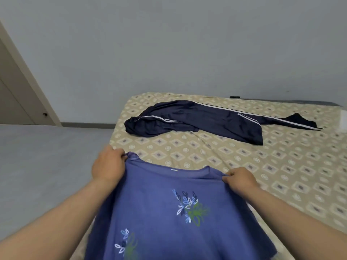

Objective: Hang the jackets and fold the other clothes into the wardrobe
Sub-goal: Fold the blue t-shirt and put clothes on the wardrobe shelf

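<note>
**Two garments on the bed, neither put away**

1. Position of the shirt. The blue shirt (169, 212) with the leaf print is held up over the near edge of the bed (281, 166), printed side toward the camera and neckline at the far end. Its lower part runs out of view at the bottom.

2. State of the hands. The left hand (108, 164) pinches the left shoulder of the shirt. The right hand (241, 178) pinches the right shoulder. Both sets of fingers are curled round the cloth, which is stretched flat between them.

3. Other clothing. A dark garment (206, 121) with white stripes lies crumpled at the far side of the bed, well apart from the shirt. Whether it is a jacket or trousers cannot be told.

4. Progress. Judged from this view, the shirt is spread but no fold has been made. The dark garment is untouched. No hanger is in view. A door (18, 91) stands at the far left; whether it belongs to the wardrobe cannot be told. Folding, hanging and storing all appear to remain.
</note>
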Available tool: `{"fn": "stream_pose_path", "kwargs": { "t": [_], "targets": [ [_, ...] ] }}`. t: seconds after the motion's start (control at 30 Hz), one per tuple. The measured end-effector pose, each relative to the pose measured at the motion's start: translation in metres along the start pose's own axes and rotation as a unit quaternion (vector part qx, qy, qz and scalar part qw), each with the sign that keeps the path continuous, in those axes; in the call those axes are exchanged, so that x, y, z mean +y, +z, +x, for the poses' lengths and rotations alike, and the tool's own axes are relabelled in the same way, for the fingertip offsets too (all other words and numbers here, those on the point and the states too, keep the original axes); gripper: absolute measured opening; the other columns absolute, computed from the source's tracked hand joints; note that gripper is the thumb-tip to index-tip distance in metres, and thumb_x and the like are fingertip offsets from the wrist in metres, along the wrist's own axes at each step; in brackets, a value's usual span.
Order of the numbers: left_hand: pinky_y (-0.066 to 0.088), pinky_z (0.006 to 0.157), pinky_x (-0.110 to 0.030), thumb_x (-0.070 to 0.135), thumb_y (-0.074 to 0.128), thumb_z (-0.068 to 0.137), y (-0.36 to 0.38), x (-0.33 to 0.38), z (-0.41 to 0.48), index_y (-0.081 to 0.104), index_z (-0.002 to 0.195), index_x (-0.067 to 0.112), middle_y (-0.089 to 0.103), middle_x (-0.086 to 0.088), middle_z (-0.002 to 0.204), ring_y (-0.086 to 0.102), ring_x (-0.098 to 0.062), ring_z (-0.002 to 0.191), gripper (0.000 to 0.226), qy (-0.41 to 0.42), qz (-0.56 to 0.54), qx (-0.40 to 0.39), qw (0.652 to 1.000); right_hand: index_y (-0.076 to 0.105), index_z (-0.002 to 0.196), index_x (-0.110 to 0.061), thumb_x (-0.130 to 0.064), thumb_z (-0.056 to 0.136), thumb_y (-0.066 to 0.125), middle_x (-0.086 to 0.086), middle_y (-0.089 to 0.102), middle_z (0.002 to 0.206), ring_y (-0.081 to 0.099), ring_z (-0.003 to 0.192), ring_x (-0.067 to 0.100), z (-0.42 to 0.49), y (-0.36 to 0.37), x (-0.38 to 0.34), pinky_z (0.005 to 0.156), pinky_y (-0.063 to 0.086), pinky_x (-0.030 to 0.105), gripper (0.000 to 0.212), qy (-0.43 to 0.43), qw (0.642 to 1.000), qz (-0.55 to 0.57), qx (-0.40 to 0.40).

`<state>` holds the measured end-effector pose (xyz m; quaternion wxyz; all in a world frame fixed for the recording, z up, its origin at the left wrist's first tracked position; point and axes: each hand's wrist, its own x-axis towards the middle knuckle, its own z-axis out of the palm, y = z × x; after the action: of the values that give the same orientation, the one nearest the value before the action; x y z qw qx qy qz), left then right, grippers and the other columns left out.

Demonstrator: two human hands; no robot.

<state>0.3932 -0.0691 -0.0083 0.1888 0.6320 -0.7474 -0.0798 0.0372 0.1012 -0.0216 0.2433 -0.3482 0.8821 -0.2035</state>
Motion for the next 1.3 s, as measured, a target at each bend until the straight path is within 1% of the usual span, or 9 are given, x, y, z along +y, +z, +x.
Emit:
{"fn": "stream_pose_path", "kwargs": {
  "t": [0.2,0.33,0.43,0.57,0.77,0.87,0.97,1.13,1.3],
  "targets": [
    [0.043,0.080,-0.034,0.018,0.055,0.096,0.042,0.015,0.072,0.068,0.105,0.003,0.068,-0.020,0.110,0.061,-0.038,0.105,0.022,-0.171,-0.197,-0.012,0.965,0.063,0.087,-0.007,-0.004,0.096,0.048,0.012,0.058,0.085,0.054,0.070,0.022,0.077,0.027,-0.068,0.063,0.048,0.030,0.017,0.048,0.941,0.332,0.041],
    [0.024,0.109,-0.028,0.024,0.053,0.098,0.063,0.026,0.017,0.032,0.150,0.013,0.027,-0.004,0.158,0.028,-0.020,0.144,0.057,-0.044,-0.265,-0.090,0.959,0.041,0.147,-0.021,-0.012,0.094,0.055,-0.011,0.050,0.126,0.046,0.116,0.009,0.063,0.052,-0.059,0.098,0.034,0.026,0.055,-0.110,0.973,0.204,0.018],
    [0.006,0.121,-0.041,0.042,0.046,0.099,0.077,0.012,-0.052,0.026,0.154,0.021,0.010,-0.002,0.165,0.006,-0.020,0.152,0.063,0.050,-0.118,-0.153,0.980,0.051,0.138,-0.011,-0.015,0.091,0.062,0.003,0.053,0.138,0.046,0.130,0.025,0.031,0.065,-0.017,0.102,0.035,0.032,0.048,-0.149,0.983,0.054,0.093],
    [-0.011,0.120,-0.040,0.066,-0.001,0.085,0.091,-0.005,-0.121,0.002,0.158,0.027,-0.007,0.001,0.165,-0.007,-0.019,0.152,0.082,0.111,0.089,-0.196,0.970,0.055,0.083,-0.007,-0.019,0.084,0.065,0.013,0.062,0.088,0.061,0.087,0.040,-0.006,0.060,0.042,0.070,0.045,0.039,0.015,-0.039,0.974,0.077,0.207],
    [-0.004,0.122,-0.040,0.070,-0.001,0.079,0.098,-0.004,-0.125,0.012,0.157,0.025,0.005,0.001,0.165,0.004,-0.017,0.152,0.092,0.106,0.097,-0.154,0.978,0.052,0.128,0.001,-0.040,0.089,0.061,0.027,0.055,0.127,0.054,0.114,0.041,0.024,0.039,0.039,0.083,0.043,0.038,0.057,0.236,0.958,0.085,0.141],
    [-0.002,0.123,-0.040,0.071,-0.002,0.077,0.099,-0.004,-0.125,0.012,0.157,0.025,0.005,0.001,0.164,0.005,-0.016,0.152,0.093,0.101,0.102,-0.165,0.976,0.058,0.102,-0.008,-0.015,0.087,0.057,0.014,0.064,0.099,0.059,0.081,0.031,0.038,0.037,0.043,0.063,0.044,0.032,0.017,0.168,0.984,0.041,0.045],
    [-0.003,0.123,-0.039,0.071,-0.004,0.077,0.101,-0.004,-0.123,0.008,0.157,0.026,0.002,0.002,0.165,0.002,-0.015,0.152,0.093,0.100,0.106,-0.163,0.976,0.059,0.084,-0.011,-0.003,0.086,0.058,0.014,0.065,0.096,0.062,0.084,0.029,0.059,0.009,0.046,0.080,0.056,0.038,0.008,0.133,0.977,0.144,0.084],
    [-0.003,0.123,-0.039,0.072,0.000,0.078,0.104,-0.005,-0.121,0.010,0.157,0.025,0.003,0.002,0.164,0.005,-0.015,0.152,0.092,0.102,0.089,-0.162,0.978,0.050,0.133,-0.008,-0.010,0.090,0.056,0.021,0.045,0.140,0.053,0.118,0.041,0.060,-0.023,0.033,0.096,0.044,0.042,0.044,0.116,0.957,0.138,0.227],
    [-0.003,0.122,-0.039,0.072,0.005,0.081,0.105,-0.005,-0.123,0.012,0.157,0.024,0.006,0.001,0.164,0.007,-0.016,0.152,0.090,0.107,0.074,-0.155,0.979,0.058,0.132,-0.013,-0.028,0.091,0.059,0.019,0.041,0.150,0.037,0.140,0.039,-0.036,0.083,0.019,0.115,0.026,0.052,0.043,-0.251,0.942,-0.205,0.085]
  ]
}}
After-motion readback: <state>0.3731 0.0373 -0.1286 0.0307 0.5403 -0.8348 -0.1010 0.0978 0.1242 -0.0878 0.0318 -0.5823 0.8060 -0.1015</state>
